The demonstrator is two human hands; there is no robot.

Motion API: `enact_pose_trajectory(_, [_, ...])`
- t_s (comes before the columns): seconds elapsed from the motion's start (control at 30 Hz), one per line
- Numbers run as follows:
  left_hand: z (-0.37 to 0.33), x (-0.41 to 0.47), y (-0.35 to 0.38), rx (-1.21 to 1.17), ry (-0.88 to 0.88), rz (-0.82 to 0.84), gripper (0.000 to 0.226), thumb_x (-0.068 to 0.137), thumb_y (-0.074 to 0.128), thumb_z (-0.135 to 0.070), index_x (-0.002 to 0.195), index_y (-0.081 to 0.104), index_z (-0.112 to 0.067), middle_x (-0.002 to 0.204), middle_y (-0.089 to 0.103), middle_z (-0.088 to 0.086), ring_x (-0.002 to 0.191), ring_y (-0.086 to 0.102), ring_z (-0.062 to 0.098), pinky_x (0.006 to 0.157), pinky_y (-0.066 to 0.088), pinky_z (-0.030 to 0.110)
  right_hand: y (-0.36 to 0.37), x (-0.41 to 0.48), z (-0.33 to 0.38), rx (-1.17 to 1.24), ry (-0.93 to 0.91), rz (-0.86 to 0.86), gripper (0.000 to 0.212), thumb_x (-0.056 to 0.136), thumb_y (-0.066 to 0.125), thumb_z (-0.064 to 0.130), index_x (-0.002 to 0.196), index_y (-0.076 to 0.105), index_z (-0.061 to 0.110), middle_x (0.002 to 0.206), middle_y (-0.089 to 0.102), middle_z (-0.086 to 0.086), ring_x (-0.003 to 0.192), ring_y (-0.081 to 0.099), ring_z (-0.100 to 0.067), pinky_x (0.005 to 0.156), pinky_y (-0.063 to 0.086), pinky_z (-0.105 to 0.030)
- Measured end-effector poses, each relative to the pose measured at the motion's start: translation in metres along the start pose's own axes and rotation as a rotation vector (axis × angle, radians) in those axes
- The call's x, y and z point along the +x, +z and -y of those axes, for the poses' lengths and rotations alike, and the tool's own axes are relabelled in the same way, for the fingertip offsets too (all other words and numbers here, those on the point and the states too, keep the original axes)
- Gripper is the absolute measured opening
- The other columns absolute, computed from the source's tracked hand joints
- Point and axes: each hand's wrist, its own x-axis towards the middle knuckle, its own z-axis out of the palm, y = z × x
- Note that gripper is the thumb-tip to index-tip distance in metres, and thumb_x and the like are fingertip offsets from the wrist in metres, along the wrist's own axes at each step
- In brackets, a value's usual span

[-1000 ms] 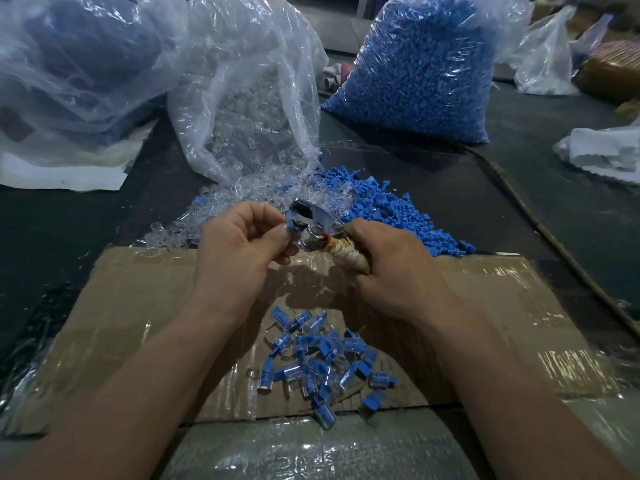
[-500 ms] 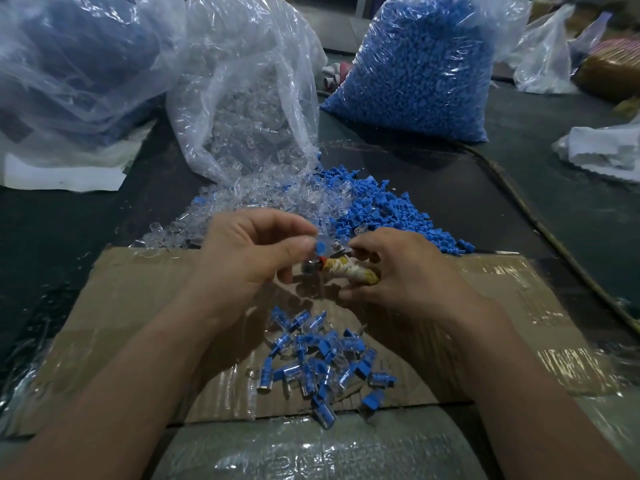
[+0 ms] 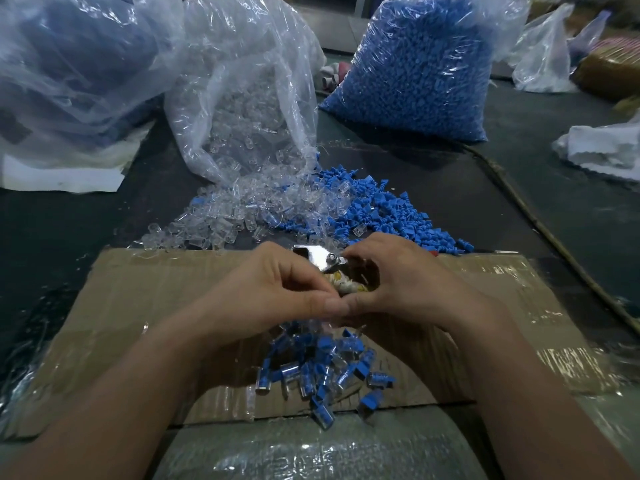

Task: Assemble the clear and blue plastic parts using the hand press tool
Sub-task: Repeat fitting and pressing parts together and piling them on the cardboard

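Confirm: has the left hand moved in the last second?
Yes. The left hand moved toward the person: earlier its knuckles overlapped the clear parts pile; now it sits over the cardboard, just at its far edge.

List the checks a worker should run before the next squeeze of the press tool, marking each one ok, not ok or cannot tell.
1. Press tool in the grip of the right hand: ok.
2. Left hand close against the tool: ok.
3. A part seated in the tool: cannot tell, the fingers hide it.
4. Clear parts and blue parts heaped just beyond the hands: ok.
5. Finished pieces lying together on the cardboard: ok.
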Motion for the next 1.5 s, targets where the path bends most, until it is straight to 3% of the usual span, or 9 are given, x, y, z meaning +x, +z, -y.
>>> enact_pose_trajectory(0.13, [0.011,0.008,-0.002,0.009,-0.057,-0.554,0.003,0.075,0.07,-0.021,0.078,0.071,-0.021,0.075,0.068,0.002,0.072,0.065,0.019,0.067,0.056,0.03,-0.002,-0.001,0.0,0.03,0.022,-0.019,0.067,0.064,0.053,0.072,0.119,0.052,0.034,0.097,0.047,0.017,0.091,0.042,-0.003,0.071,0.033,-0.024])
enact_pose_trajectory(0.23, [0.022,0.012,-0.013,0.475,-0.086,-0.844,0.024,0.086,0.062,-0.012,0.107,0.065,-0.022,0.101,0.062,-0.003,0.081,0.056,0.005,0.082,0.047,0.03,-0.002,-0.001,0.0,0.023,0.012,-0.011,0.064,0.069,0.055,0.068,0.122,0.051,0.033,0.1,0.046,0.015,0.093,0.041,-0.004,0.073,0.033,-0.023])
enact_pose_trajectory(0.4, [0.035,0.018,-0.022,0.858,-0.168,-0.627,0.039,0.091,0.053,-0.016,0.13,0.052,-0.021,0.136,0.041,0.003,0.122,0.035,0.016,0.104,0.024,0.03,-0.003,-0.001,-0.001,0.025,-0.006,-0.004,0.063,0.069,0.058,0.065,0.123,0.053,0.032,0.102,0.049,0.012,0.093,0.044,-0.006,0.074,0.037,-0.025])
enact_pose_trajectory(0.5, [0.039,0.019,-0.022,0.922,-0.2,-0.599,0.036,0.093,0.05,-0.017,0.129,0.054,-0.015,0.139,0.039,0.004,0.128,0.031,0.019,0.107,0.022,0.032,-0.002,-0.001,-0.001,0.031,-0.003,-0.001,0.063,0.068,0.058,0.066,0.121,0.054,0.032,0.102,0.05,0.012,0.093,0.045,-0.006,0.077,0.04,-0.027])
enact_pose_trajectory(0.77, [0.041,0.019,-0.023,0.884,-0.233,-0.672,0.036,0.092,0.051,-0.02,0.128,0.053,-0.016,0.103,0.035,-0.003,0.095,0.034,0.009,0.083,0.027,0.023,-0.003,0.003,-0.002,0.121,0.057,-0.14,0.029,0.081,0.05,0.055,0.089,0.061,0.03,0.081,0.049,0.02,0.077,0.045,0.002,0.063,0.034,-0.017])
enact_pose_trajectory(1.0, [0.041,0.018,-0.022,0.893,-0.212,-0.684,0.035,0.093,0.051,-0.019,0.127,0.053,-0.014,0.112,0.042,0.002,0.099,0.036,0.01,0.088,0.03,0.026,0.001,0.014,-0.022,0.151,0.187,-0.379,0.013,0.09,0.054,0.029,0.092,0.065,0.023,0.077,0.053,0.018,0.072,0.047,0.0,0.06,0.033,-0.019])
enact_pose_trajectory(1.1, [0.04,0.018,-0.022,0.921,-0.177,-0.659,0.029,0.092,0.051,-0.015,0.12,0.057,-0.012,0.121,0.051,0.004,0.113,0.043,0.017,0.095,0.03,0.028,0.006,0.02,-0.022,0.122,0.163,-0.36,0.02,0.091,0.054,0.025,0.107,0.065,0.02,0.091,0.051,0.012,0.084,0.044,-0.003,0.074,0.033,-0.022])
enact_pose_trajectory(1.27, [0.04,0.018,-0.023,0.933,-0.157,-0.637,0.021,0.092,0.052,-0.017,0.111,0.061,-0.015,0.104,0.051,0.001,0.1,0.044,0.014,0.082,0.026,0.022,0.01,0.029,-0.022,0.067,0.118,-0.249,0.028,0.09,0.054,0.019,0.117,0.062,0.022,0.113,0.056,0.004,0.098,0.042,-0.007,0.085,0.032,-0.023])
enact_pose_trajectory(1.5, [0.032,0.017,-0.019,0.786,-0.139,-0.725,0.006,0.088,0.06,-0.022,0.091,0.065,-0.02,0.079,0.052,-0.015,0.074,0.047,0.003,0.074,0.034,0.025,0.008,0.031,-0.024,0.158,0.138,-0.226,0.001,0.084,0.064,0.028,0.085,0.064,0.029,0.075,0.044,0.023,0.07,0.041,0.004,0.062,0.03,-0.015])
